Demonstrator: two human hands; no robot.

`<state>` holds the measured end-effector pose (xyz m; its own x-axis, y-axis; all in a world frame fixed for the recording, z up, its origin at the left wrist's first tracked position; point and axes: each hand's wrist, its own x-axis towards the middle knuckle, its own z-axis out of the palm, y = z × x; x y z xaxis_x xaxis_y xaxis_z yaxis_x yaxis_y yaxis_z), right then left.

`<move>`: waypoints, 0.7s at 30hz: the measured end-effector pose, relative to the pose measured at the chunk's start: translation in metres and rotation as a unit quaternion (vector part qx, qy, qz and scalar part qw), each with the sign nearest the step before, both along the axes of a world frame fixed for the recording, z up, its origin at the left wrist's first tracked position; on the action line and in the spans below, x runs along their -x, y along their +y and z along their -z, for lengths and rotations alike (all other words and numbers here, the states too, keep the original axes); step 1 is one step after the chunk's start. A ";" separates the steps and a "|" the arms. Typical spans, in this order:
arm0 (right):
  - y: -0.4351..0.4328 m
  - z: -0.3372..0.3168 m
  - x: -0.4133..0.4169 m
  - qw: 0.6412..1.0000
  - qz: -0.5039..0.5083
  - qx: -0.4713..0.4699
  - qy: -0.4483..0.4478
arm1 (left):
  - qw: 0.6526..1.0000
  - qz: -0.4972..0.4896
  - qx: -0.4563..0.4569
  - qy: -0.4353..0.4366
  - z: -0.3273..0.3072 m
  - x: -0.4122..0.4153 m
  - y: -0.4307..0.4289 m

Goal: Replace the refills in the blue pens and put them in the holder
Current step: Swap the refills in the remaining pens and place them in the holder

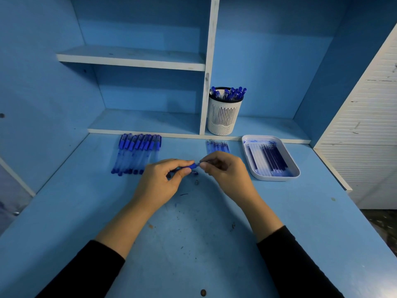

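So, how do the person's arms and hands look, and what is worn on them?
The left hand and right hand are bare: no gloves, rings or watch show. The left sleeve and right sleeve are black, plain and long, ending partway along the forearms, wrists uncovered.

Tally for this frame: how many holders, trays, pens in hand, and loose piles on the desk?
Holder: 1
Tray: 1
Pen held between left hand and right hand: 1
Loose piles (pen row, refill bunch): 2
Total: 5
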<state>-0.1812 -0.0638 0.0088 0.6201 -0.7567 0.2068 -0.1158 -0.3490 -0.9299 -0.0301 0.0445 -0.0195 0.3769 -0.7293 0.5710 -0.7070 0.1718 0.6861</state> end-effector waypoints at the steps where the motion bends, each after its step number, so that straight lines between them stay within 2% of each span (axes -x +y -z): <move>1: -0.002 -0.002 0.002 1.000 0.005 -0.011 -0.017 | 1.000 -0.006 0.003 0.000 0.000 0.000 0.000; 4: -0.006 -0.008 0.006 0.989 0.047 -0.077 -0.113 | 1.000 -0.025 0.009 0.009 -0.001 -0.003 0.001; 6: -0.009 -0.008 0.008 0.981 0.083 -0.090 -0.152 | 0.999 -0.033 0.009 0.005 -0.001 -0.003 0.001; 11: -0.005 -0.003 0.003 0.980 0.126 -0.026 -0.153 | 0.999 -0.043 -0.003 0.005 0.004 -0.001 -0.001; 18: 0.001 -0.007 0.002 0.970 0.138 -0.043 -0.198 | 1.000 -0.018 -0.007 0.017 0.001 0.003 -0.001; 21: -0.004 -0.014 0.007 0.955 0.153 -0.080 -0.242 | 1.000 -0.015 -0.013 0.020 0.000 0.004 0.001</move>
<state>-0.1885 -0.0678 0.0225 0.2260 -0.9330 0.2801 0.2671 -0.2171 -0.9389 -0.0343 0.0457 -0.0196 0.4211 -0.7317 0.5360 -0.6841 0.1318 0.7174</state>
